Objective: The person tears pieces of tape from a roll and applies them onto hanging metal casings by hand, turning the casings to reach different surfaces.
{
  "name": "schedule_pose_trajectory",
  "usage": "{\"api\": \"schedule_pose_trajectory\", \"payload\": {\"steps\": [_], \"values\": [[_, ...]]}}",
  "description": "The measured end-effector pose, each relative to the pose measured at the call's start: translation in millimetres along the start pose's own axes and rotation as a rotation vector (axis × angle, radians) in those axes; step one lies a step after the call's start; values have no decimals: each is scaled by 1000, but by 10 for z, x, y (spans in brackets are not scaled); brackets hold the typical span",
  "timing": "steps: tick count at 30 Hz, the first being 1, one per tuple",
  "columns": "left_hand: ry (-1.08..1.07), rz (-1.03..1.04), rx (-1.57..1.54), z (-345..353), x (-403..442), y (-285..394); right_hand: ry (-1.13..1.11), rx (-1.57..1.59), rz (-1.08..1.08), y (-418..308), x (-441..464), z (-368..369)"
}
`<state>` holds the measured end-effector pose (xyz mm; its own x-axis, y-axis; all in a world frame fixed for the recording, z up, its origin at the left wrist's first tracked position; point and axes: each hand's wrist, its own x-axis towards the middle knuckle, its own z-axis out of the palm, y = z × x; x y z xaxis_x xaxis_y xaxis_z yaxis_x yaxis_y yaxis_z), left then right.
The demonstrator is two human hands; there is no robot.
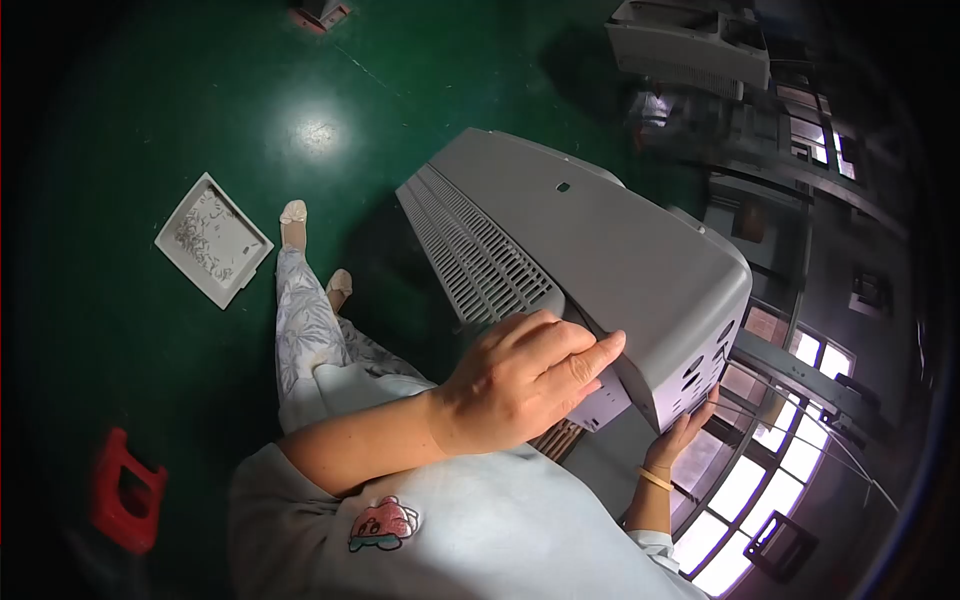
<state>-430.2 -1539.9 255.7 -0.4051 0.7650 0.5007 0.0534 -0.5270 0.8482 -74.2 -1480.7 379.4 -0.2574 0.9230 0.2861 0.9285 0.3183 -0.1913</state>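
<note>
A large grey plastic housing [610,230] with a slatted grille [480,250] along one side is tilted in front of me. My left hand [525,380] is closed, back toward the camera, with its fingertips at the housing's near edge. Whatever those fingers pinch, if anything, is hidden. At the lower right, my right hand [685,430], with a yellow band at the wrist, holds the end face with the round holes. Part of a paler panel [600,405] shows under the housing, below my left hand.
On the green floor [200,100], a shallow white tray [233,292] holds many small pieces near my feet. A red plastic object [130,500] is at the lower left. Another grey housing [690,50] stands at upper right. Windows [765,480] and metal framing line the right side.
</note>
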Motion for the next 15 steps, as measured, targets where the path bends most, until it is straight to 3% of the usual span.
{"api": "schedule_pose_trajectory", "payload": {"steps": [5, 15], "values": [[2, 5, -52, -136, 198, -191, -6, -28, 59, -236, -3, 127], [-132, 143, 155, -468, 553, -161, 22, 44, 228, -684, -57, 101]]}}
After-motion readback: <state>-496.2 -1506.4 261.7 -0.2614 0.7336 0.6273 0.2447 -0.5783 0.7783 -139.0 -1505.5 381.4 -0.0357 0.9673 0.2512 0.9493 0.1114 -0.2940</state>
